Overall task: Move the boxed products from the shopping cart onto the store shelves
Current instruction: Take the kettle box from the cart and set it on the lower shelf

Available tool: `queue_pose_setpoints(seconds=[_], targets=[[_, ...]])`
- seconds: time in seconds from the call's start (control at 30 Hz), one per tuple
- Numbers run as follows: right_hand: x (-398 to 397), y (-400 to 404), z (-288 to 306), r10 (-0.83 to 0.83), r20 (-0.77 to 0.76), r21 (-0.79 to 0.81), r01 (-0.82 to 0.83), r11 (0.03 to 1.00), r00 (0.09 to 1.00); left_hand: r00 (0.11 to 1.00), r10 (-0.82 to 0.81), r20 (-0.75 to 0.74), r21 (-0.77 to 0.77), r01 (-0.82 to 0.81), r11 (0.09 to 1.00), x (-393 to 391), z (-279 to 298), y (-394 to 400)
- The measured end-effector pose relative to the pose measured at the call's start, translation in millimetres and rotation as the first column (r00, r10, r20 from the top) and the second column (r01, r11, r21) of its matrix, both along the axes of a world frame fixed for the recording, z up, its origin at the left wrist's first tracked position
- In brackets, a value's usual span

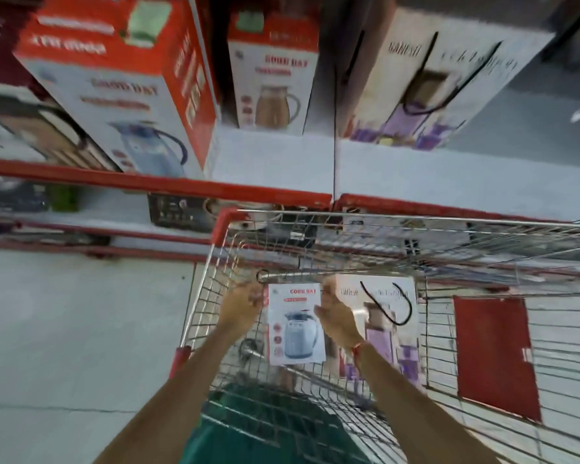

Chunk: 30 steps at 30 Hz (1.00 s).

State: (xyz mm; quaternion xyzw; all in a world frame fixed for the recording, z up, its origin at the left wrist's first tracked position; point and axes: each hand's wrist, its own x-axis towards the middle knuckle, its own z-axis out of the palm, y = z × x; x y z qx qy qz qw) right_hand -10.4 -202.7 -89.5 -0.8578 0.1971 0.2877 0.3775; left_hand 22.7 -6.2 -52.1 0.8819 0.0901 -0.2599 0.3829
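Head view: both hands reach into the wire shopping cart (416, 249). Left hand (245, 304) and right hand (337, 316) clasp opposite sides of the blue-jug box (295, 328).

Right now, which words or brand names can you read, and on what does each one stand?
"GOOD DAY": white jug box in the cart, between left hand and right hand.
"GOOD DAY": shelf box with brown jug.
"GOOD DAY": shelf box with blue jug.
Handled box and its shelf twin: too blurred.

Two boxes (296, 324) (387, 324) lie side by side in the cart (482, 329), shelf (282, 162) beyond.
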Motion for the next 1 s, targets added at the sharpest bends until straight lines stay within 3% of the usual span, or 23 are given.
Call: queue_pose_setpoints(seconds=[0.1, 0.17, 0.27, 0.37, 0.5, 0.67, 0.8, 1.0], targets=[[-14.6, -4.7, -59.5, -0.046, -0.018, 0.11, 0.047, 0.993, 0.999, 0.98, 0.094, -0.176, 0.028, -0.09, 0.996, -19.6, -48.3, -7.2], [-17.0, -2.6, -81.4, -0.182, -0.054, 0.19, 0.189, 0.963, 0.982, 0.943, 0.143, -0.3, 0.008, -0.148, 0.989, -24.5, -70.9, -13.0], [-17.3, 2.0, -90.0, -0.264, -0.135, 0.155, 0.284, 0.946, 0.955, 0.895, 0.075, -0.44, -0.049, -0.107, 0.993, -31.2, -85.5, -22.4], [-18.8, -2.6, -76.4, -0.188, -0.19, 0.102, 0.21, 0.972, 0.964, 0.891, 0.078, -0.447, -0.082, -0.127, 0.989, -40.3, -85.1, -20.0], [-28.9, -8.7, -32.8, -0.141, -0.186, 0.113, 0.163, 0.98, 0.972, 0.91, 0.115, -0.398, -0.093, -0.165, 0.982, -50.3, -43.0, -12.9], [-46.1, -9.1, 59.6, -0.224, -0.079, 0.189, 0.235, 0.953, 0.971, 0.933, 0.219, -0.286, -0.196, -0.281, 0.94, -68.3, 36.7, -5.3], [-63.9, -7.7, 148.6, -0.194, 0.111, 0.223, 0.166, 0.961, 0.975, 0.954, 0.288, -0.083, -0.278, -0.3, 0.912, -88.9, 113.1, 0.9], [-85.4, -1.5, 239.1, -0.162, 0.375, 0.22, 0.082, 0.972, 0.913, 0.922, 0.387, 0.011, -0.446, -0.342, 0.827, -105.5, 194.7, 11.9]])
